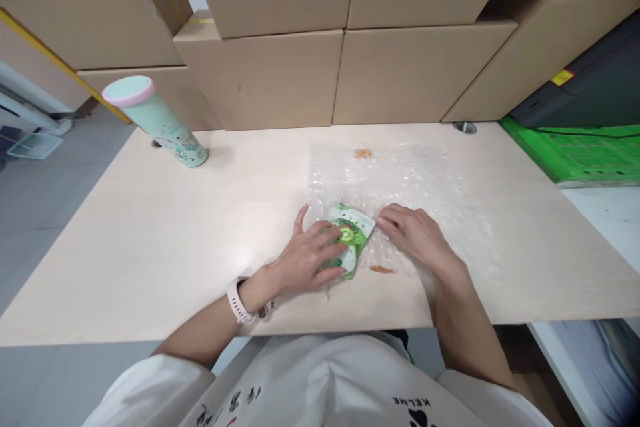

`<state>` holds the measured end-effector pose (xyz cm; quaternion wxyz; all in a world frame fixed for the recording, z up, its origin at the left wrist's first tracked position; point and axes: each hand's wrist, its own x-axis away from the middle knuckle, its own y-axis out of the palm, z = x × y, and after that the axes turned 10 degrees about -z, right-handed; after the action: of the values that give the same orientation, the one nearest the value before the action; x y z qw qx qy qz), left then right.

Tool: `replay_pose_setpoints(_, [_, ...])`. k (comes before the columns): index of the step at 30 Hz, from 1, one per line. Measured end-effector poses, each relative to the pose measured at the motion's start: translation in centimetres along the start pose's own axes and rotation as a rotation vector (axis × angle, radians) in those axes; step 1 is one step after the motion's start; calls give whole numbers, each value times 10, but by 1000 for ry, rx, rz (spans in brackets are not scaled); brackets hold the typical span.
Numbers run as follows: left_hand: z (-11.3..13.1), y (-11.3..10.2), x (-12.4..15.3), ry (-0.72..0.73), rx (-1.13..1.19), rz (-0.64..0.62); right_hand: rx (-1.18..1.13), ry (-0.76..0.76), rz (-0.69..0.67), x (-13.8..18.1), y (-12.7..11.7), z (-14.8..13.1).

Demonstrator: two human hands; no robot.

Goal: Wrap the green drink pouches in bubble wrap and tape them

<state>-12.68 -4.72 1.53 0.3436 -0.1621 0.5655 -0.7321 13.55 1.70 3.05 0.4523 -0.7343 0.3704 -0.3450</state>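
Head view: left hand (306,257) is resting open, fingers spread, atop the pouch (357,233); right hand (417,233) is resting curled just beside it on the bubble wrap (405,177), grip indiscernible. Light left-hand pressure could be risking the pouch slipping askew.

A sheet of bubble wrap (415,173) lies on the table (150,267), right of its middle. On the sheet's near left part rests a pouch (357,239), under the left hand (311,257); the right hand (413,230) is just right of the pouch, over the wrap. A tumbler (163,123) stands at the table's far left. Stacked cardboard boxes (280,80) line up behind the table's far edge. Past its right edge lies a plastic crate (600,153), beside the boxes.
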Motion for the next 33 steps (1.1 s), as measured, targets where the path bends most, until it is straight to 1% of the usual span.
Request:
replay_pose_setpoints(2, [-7, -1, 1, -111, -40, 14, 79, 135, 32, 4, -5, 9])
replay_pose_setpoints(4, [-14, -4, 1, -241, -83, 51, 162, 266, 100, 5, -5, 17])
replay_pose_setpoints(6, [-18, -6, 2, -363, -101, 102, 202, 345, 188, 4, -3, 20])
replay_pose_setpoints(7, [-20, -7, 2, -412, -91, 131, 197, 352, 225, 2, 0, 20])
replay_pose_setpoints(8, [-21, -8, 2, -451, -70, 156, 177, 335, 241, 1, 2, 18])
replay_pose_setpoints(10, [-21, -8, 2, -520, -5, 185, 107, 263, 219, -3, 7, 13])
replay_pose_setpoints(12, [-21, -7, 2, -591, 100, 173, 11, 197, 166, -6, 10, 8])
replay_pose_setpoints(14, [-22, -4, 3, -654, 246, 154, -146, 165, 113, -6, 10, 3])
replay_pose_setpoints(16, [-25, 0, 3, -697, 450, 174, -405, 121, 63, -5, 8, -1])
replay_pose_setpoints(18, [-27, 3, 2, -723, 763, 210, -738, 53, 5, -2, 6, -8])
replay_pose_setpoints(20, [-27, 6, 0, -723, 1110, 218, -1057, -12, -56, 1, 4, -16])
replay_pose_setpoints(21, [-26, 7, -2, -715, 1238, 215, -1182, -31, -85, 1, 3, -21])
replay_pose_setpoints(23, [-24, 8, -4, -689, 1368, 207, -1354, -43, -108, -1, 4, -28])
replay_pose_setpoints(25, [-21, 8, -5, -660, 1407, 197, -1451, -40, -73, -7, 8, -33])
replay_pose_setpoints(28, [-21, 8, -5, -681, 1454, 189, -1489, -11, 55, -20, 17, -35])
replay_pose_setpoints(30, [-23, 10, -6, -737, 1464, 244, -1471, 2, 106, -28, 24, -37])
replay_pose_setpoints(31, [-24, 11, -7, -760, 1464, 290, -1452, -7, 100, -31, 28, -37])
replay_pose_setpoints(33, [-27, 14, -8, -772, 1474, 380, -1375, -46, 44, -35, 36, -37])
